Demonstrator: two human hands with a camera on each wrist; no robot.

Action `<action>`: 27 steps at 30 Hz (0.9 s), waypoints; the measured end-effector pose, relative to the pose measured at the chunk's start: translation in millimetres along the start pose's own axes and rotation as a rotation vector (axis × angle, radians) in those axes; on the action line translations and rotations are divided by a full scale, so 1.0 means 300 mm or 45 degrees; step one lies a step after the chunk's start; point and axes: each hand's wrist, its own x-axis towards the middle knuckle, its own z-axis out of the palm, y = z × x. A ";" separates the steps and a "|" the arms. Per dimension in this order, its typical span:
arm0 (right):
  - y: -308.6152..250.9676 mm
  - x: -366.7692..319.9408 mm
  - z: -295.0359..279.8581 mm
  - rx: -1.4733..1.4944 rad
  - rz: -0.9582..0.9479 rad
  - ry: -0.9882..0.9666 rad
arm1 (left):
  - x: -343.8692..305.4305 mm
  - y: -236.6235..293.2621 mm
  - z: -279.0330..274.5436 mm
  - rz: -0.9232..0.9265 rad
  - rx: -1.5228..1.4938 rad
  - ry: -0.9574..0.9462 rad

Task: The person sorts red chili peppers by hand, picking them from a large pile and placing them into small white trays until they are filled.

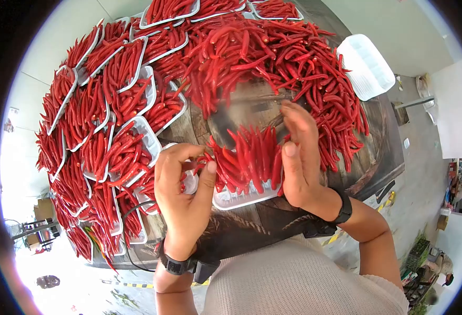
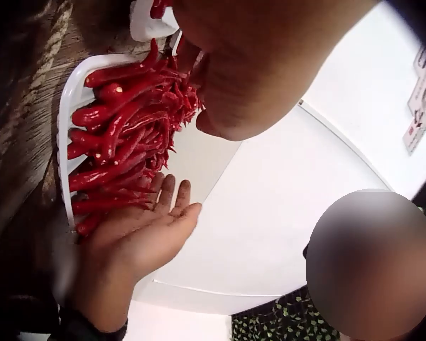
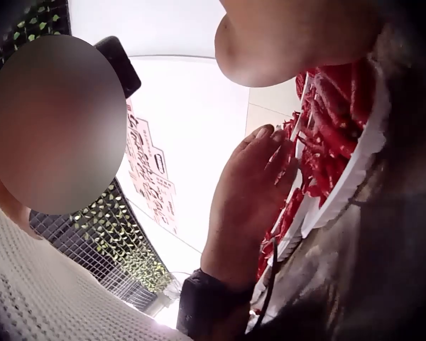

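Note:
A white plastic tray (image 1: pixel 248 200) at the table's near edge holds a row of red chili peppers (image 1: pixel 251 157), their tips pointing away from the body. My left hand (image 1: pixel 178 184) is at the tray's left side, fingers bent loosely and thumb beside the outer peppers. On the right side my right hand (image 1: pixel 303 168) stands upright, its fingers straight and palm facing the peppers. In the left wrist view the stem ends lie along the tray's rim, and the right hand's palm (image 2: pixel 138 241) cups the side of the pile.
Filled trays of chilies (image 1: pixel 97 115) overlap across the table's left and back. A large loose heap of chilies (image 1: pixel 315 89) curves around the back right. A stack of white trays (image 1: pixel 366 67) stands at the far right edge. A dark cable (image 1: pixel 131 215) hangs at the left.

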 end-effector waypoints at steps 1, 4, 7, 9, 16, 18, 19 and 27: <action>-0.003 -0.002 0.013 0.016 0.023 0.012 | 0.005 -0.009 0.011 0.085 0.053 0.025; -0.020 0.008 0.041 0.138 -0.052 0.073 | 0.007 -0.010 0.027 0.163 0.095 -0.007; -0.032 0.015 0.036 -0.105 -0.056 -0.063 | 0.009 0.000 0.051 0.234 0.292 -0.101; -0.033 0.009 0.032 -0.295 -0.063 -0.184 | 0.008 0.007 0.064 0.234 0.301 -0.136; -0.051 0.009 0.047 -0.362 -0.101 -0.261 | -0.001 -0.005 0.077 0.187 0.299 -0.234; -0.046 0.015 0.058 -0.242 -0.090 -0.165 | 0.000 -0.008 0.072 0.200 0.313 -0.239; -0.033 0.026 0.062 -0.053 -0.100 -0.023 | 0.002 -0.010 0.069 0.209 0.300 -0.249; 0.011 0.047 0.113 0.349 -0.096 0.223 | 0.014 0.004 0.056 0.244 0.209 -0.145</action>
